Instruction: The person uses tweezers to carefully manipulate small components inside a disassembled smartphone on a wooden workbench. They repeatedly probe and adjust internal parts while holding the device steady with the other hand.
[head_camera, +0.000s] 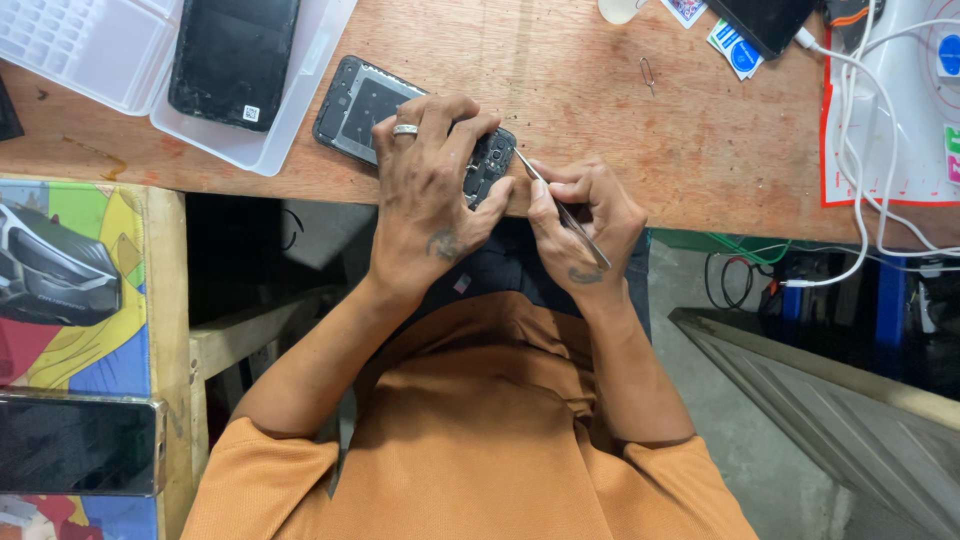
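Observation:
An opened dark phone with its back cover off lies at the near edge of a wooden table. My left hand, a ring on one finger, presses down on the phone's right end and covers much of it. My right hand pinches thin metal tweezers, whose tip touches the exposed phone body near its camera end. An orange shirt fills the lower view.
A clear plastic tray holding a black phone back panel sits at the far left. A white compartment box is beside it. A SIM pin, white cables and a red-edged mat lie at the right. Another phone rests on a colourful mat at the left.

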